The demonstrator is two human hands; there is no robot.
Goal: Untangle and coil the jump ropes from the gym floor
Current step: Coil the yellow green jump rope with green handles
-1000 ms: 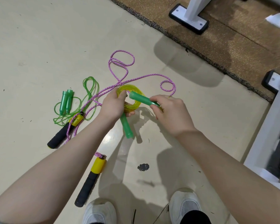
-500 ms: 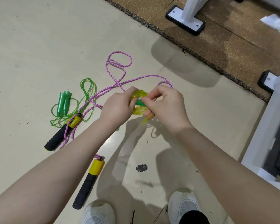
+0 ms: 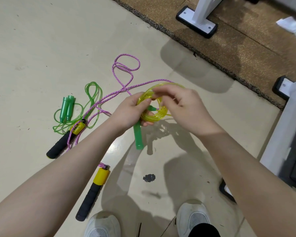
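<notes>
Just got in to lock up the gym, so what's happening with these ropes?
A person is bundling the yellow jump rope: the left hand grips its coil, one green handle hanging below, while the right hand pinches the coil's top. The green rope and pink rope lie loose and overlapping on the floor.
</notes>
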